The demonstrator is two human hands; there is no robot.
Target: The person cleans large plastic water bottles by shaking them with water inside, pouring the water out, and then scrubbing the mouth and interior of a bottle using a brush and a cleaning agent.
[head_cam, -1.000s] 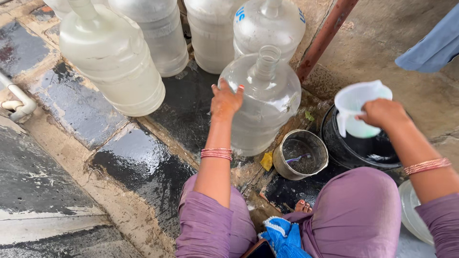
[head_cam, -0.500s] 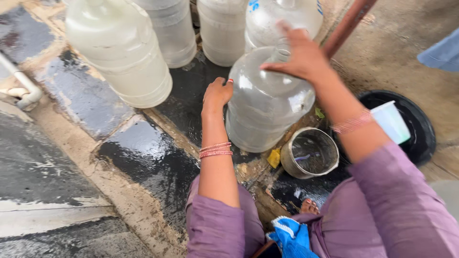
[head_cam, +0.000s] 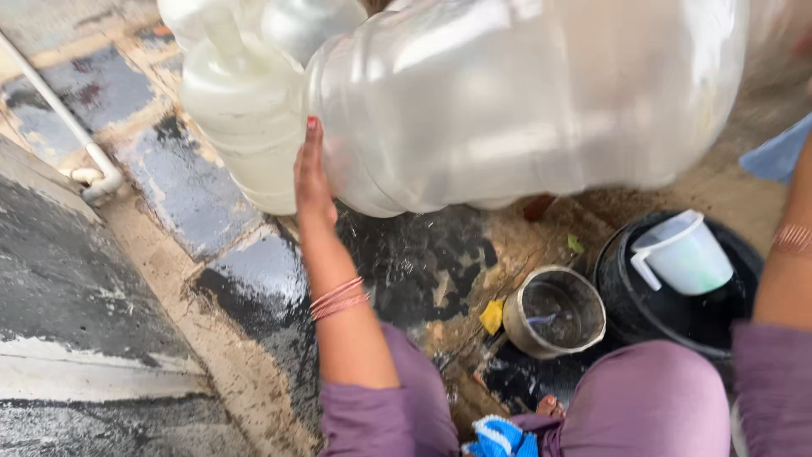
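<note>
A large clear plastic water jug (head_cam: 524,101) is lifted off the ground and lies tipped on its side across the top of the view. My left hand (head_cam: 313,173) presses flat against its lower left end, fingers straight up, with bangles on the wrist. My right forearm (head_cam: 787,271) rises along the right edge, also with a bangle. The right hand itself is hidden past the jug's far end.
More clear jugs (head_cam: 241,110) stand behind at the left. Below sit a round metal pot (head_cam: 554,313), a black tub (head_cam: 677,313) holding a white plastic mug (head_cam: 681,254), and a yellow scrap (head_cam: 492,317). A white pipe (head_cam: 76,144) crosses wet stone slabs at the left.
The jug stood on the ground with both hands on it. Now it is raised and tipped sideways close to the camera. The white mug has been left in the black tub.
</note>
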